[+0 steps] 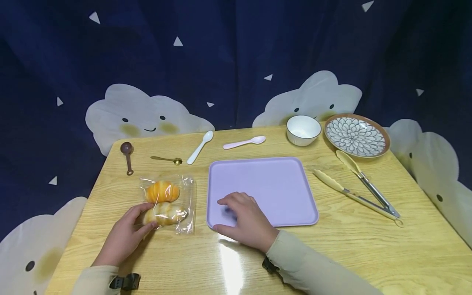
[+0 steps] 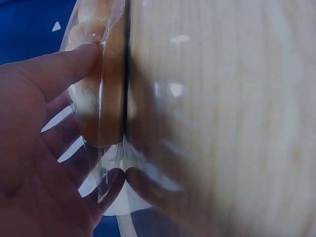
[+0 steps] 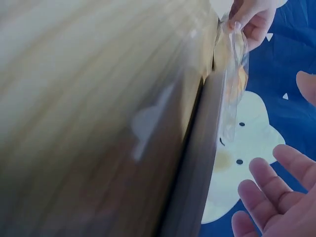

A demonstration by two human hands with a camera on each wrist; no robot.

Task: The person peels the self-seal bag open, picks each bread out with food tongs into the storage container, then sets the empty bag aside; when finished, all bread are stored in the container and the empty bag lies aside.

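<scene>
A clear plastic bag (image 1: 190, 196) lies on the left of the table with two bread rolls in it. The far roll (image 1: 162, 191) is orange-brown; the near one (image 1: 169, 214) is paler. My left hand (image 1: 123, 235) holds the near roll at its left end through the plastic, thumb on the near side. In the left wrist view the thumb presses on the wrapped bread (image 2: 98, 108). Over the lower left part of a lilac tray (image 1: 269, 184) hovers my right hand (image 1: 250, 223), its fingers spread and relaxed, with nothing in them.
Behind the bag lie a brown scoop (image 1: 127, 155), a small gold spoon (image 1: 167, 159) and a white spoon (image 1: 200, 147). A pink spoon (image 1: 245, 142), a white bowl (image 1: 303, 131) and a patterned plate (image 1: 357, 135) stand farther right. Tongs (image 1: 363, 192) lie spread right of the tray.
</scene>
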